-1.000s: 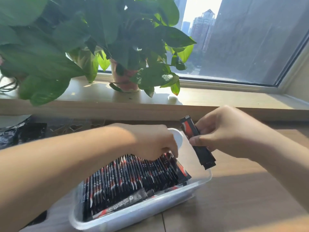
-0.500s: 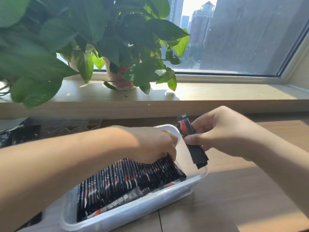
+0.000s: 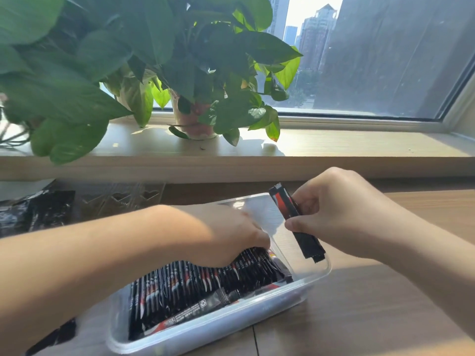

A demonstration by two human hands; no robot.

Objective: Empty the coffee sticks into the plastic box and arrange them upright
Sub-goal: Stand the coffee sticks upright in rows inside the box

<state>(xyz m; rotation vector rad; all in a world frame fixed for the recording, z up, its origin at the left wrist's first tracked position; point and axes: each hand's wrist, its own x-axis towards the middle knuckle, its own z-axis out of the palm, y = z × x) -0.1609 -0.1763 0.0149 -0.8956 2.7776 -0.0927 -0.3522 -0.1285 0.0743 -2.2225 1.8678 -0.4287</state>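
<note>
One stick (image 3: 195,308) lies flat along the near wall of the box (image 3: 320,272), which sits on the table (image 3: 359,317). Behind it, a packed row (image 3: 195,280) of sticks stands on edge in the box's left part. The left hand (image 3: 231,235) rests on the row's right end, fingers bent down over it (whether they grip is hidden). Over the box's bare right end, the right hand (image 3: 341,217) pinches a tilted bundle (image 3: 295,222) of sticks between thumb and fingers. Beyond the box, a plant (image 3: 180,60) stands on the sill (image 3: 359,145).
</note>
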